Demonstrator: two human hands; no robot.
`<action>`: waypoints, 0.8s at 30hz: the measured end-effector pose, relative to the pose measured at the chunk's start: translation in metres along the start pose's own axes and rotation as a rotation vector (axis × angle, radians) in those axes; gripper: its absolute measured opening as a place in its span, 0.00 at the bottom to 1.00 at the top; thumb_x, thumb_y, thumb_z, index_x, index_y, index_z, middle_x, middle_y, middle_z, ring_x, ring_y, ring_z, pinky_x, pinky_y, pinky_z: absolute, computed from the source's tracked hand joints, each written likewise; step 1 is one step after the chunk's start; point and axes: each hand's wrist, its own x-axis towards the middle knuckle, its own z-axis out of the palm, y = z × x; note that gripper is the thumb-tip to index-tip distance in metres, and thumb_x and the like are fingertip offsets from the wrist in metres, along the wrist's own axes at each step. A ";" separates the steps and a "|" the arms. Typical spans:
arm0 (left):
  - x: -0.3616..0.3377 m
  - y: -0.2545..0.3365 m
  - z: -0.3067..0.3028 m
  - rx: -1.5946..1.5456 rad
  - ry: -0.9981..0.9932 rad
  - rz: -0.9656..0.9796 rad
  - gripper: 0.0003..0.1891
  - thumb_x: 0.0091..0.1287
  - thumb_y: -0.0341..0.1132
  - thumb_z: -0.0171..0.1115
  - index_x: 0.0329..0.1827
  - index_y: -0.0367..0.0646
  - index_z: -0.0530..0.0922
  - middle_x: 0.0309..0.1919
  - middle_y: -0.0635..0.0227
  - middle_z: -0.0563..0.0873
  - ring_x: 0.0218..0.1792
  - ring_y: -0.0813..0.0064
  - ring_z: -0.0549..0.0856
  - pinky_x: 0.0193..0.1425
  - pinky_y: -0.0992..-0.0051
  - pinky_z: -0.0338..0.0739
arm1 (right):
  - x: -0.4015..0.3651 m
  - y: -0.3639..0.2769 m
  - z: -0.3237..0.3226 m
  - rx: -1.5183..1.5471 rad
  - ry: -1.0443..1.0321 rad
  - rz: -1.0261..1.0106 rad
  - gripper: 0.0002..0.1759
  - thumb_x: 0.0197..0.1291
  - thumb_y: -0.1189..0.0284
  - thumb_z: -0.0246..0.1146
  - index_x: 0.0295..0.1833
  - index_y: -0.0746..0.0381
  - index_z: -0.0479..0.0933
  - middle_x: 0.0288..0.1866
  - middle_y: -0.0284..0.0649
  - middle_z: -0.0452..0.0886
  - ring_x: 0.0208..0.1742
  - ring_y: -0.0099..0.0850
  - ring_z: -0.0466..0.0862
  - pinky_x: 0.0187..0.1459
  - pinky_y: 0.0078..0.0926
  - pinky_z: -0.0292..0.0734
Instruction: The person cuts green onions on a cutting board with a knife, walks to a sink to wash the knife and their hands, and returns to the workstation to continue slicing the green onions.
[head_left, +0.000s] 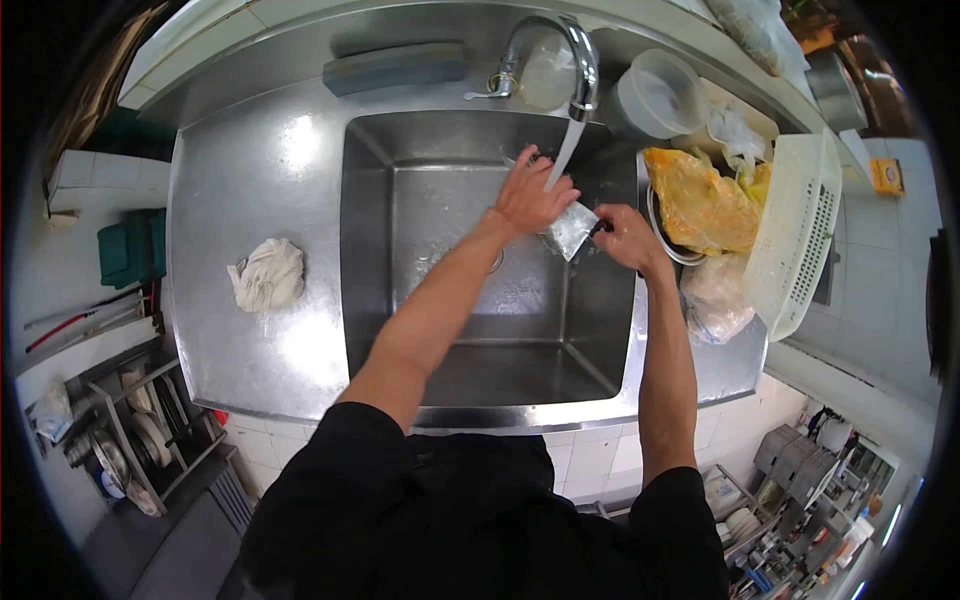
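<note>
Currently held: a small translucent plastic bag [572, 228], kept over the back right corner of the sink [450, 330], under the water stream [563, 150].
Right hand [625, 237]: fingers are curled and pinched on the bag's right edge.
Left hand [535, 195]: fingers are extended and slightly fanned over the bag's upper edge; whether it is gripped cannot be told.
Tap [560, 40]: mounted behind the sink and running.
Progress: rinsing is judged to be under way. The bag is wetted but not yet set down, and the water is not shut off.
Right of the sink: a yellow-filled bag [700, 200] and a white slotted basket [795, 230] are seen.
Left of the sink: a crumpled cloth [267, 273] is laid on the steel.
Unclear: the bag's contents, if any, cannot be made out. The right fingertips are hidden, and the drain is partly covered by the left forearm.
</note>
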 end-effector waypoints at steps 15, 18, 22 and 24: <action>-0.014 -0.018 -0.051 -0.399 -0.587 -0.120 0.17 0.60 0.39 0.65 0.50 0.41 0.83 0.42 0.53 0.87 0.48 0.51 0.85 0.56 0.59 0.77 | 0.011 -0.014 0.006 0.078 -0.129 -0.010 0.21 0.44 0.71 0.63 0.46 0.68 0.83 0.37 0.53 0.86 0.41 0.47 0.86 0.46 0.38 0.79; -0.022 -0.025 -0.050 -0.461 -0.578 -0.216 0.16 0.57 0.39 0.67 0.46 0.39 0.84 0.38 0.53 0.88 0.43 0.55 0.87 0.50 0.61 0.79 | 0.017 -0.023 0.004 0.076 -0.147 0.032 0.21 0.44 0.71 0.63 0.46 0.68 0.83 0.33 0.51 0.86 0.35 0.43 0.87 0.40 0.37 0.80; -0.031 -0.037 -0.043 -0.684 -0.608 -0.291 0.18 0.54 0.39 0.70 0.44 0.38 0.84 0.37 0.55 0.88 0.40 0.60 0.87 0.47 0.64 0.79 | 0.023 -0.022 0.005 0.067 -0.217 0.058 0.19 0.45 0.72 0.62 0.44 0.67 0.84 0.27 0.48 0.84 0.25 0.37 0.84 0.29 0.34 0.78; -0.029 -0.031 -0.045 -0.608 -0.598 -0.332 0.17 0.54 0.37 0.70 0.44 0.38 0.84 0.36 0.55 0.88 0.40 0.61 0.86 0.46 0.65 0.79 | 0.025 -0.021 0.006 0.060 -0.218 0.057 0.19 0.45 0.72 0.61 0.44 0.67 0.84 0.26 0.47 0.84 0.22 0.34 0.83 0.26 0.34 0.76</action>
